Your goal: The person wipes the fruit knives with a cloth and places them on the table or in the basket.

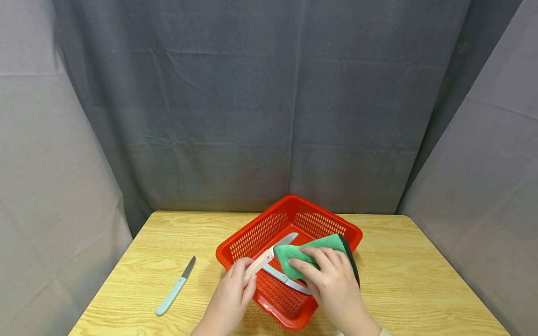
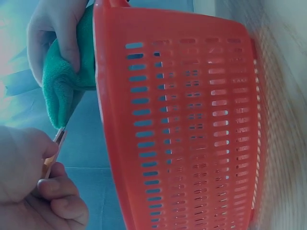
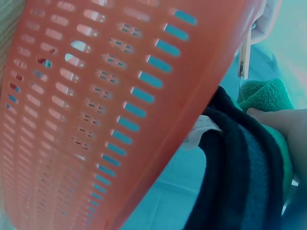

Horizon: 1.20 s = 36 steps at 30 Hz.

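My left hand (image 1: 230, 291) grips the pale pink handle of a knife (image 1: 258, 266), held over the red basket (image 1: 290, 323). My right hand (image 1: 329, 275) pinches a folded green cloth (image 1: 294, 256) around that knife's blade, which is hidden in it. Dark edging and a white tag (image 3: 199, 132) show on the cloth in the right wrist view. Inside the basket lies a knife with a light blue handle (image 1: 275, 273), its blade toward the lower right. Another silver blade (image 1: 289, 238) shows beyond the pink handle, low in the basket.
A light blue-handled knife (image 1: 172, 295) lies on the wooden table (image 1: 138, 280) left of the basket, blade pointing away. Grey curtains (image 1: 210, 116) hang behind the table and on both sides. The basket's slotted wall (image 2: 192, 120) rises close beside both wrists.
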Each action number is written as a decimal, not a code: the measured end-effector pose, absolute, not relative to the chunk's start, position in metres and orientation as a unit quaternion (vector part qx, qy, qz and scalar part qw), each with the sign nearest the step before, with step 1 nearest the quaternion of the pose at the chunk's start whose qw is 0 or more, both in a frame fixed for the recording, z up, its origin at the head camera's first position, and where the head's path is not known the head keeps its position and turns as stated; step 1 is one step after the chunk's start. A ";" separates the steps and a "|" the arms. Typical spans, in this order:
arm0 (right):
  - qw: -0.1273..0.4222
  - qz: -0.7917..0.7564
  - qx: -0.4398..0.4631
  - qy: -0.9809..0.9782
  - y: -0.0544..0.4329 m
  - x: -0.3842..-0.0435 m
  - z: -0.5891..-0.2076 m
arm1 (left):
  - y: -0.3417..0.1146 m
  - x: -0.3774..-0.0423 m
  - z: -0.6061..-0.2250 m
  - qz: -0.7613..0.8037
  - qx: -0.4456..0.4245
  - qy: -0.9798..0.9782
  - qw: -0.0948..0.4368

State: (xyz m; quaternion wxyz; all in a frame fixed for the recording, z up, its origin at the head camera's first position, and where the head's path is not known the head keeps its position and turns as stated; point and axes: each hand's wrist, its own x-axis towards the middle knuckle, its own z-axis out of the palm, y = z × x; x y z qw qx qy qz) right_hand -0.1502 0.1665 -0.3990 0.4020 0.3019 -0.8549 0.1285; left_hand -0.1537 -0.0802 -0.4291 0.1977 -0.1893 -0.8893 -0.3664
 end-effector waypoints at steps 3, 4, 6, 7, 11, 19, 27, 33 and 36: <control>0.394 0.131 0.292 -0.862 0.169 -0.151 -0.398 | -0.081 -0.152 -0.428 -0.369 -0.188 -0.889 0.195; 0.392 0.132 0.289 -0.863 0.170 -0.151 -0.398 | -0.081 -0.152 -0.427 -0.368 -0.188 -0.889 0.195; 0.390 0.134 0.283 -0.866 0.171 -0.152 -0.398 | -0.082 -0.151 -0.426 -0.368 -0.190 -0.889 0.197; 0.388 0.135 0.280 -0.868 0.171 -0.152 -0.398 | -0.082 -0.151 -0.425 -0.368 -0.192 -0.888 0.199; 0.389 0.142 0.264 -0.871 0.172 -0.152 -0.399 | -0.082 -0.150 -0.425 -0.366 -0.198 -0.884 0.211; 0.400 0.152 0.241 -0.871 0.176 -0.153 -0.399 | -0.083 -0.149 -0.427 -0.369 -0.203 -0.881 0.217; 0.416 0.155 0.207 -0.872 0.178 -0.154 -0.396 | -0.083 -0.150 -0.427 -0.371 -0.198 -0.881 0.218; 0.444 0.164 0.222 -0.853 0.176 -0.151 -0.393 | -0.083 -0.150 -0.425 -0.383 -0.194 -0.881 0.197; 0.438 0.164 0.236 -0.852 0.173 -0.149 -0.393 | -0.083 -0.150 -0.425 -0.386 -0.195 -0.880 0.195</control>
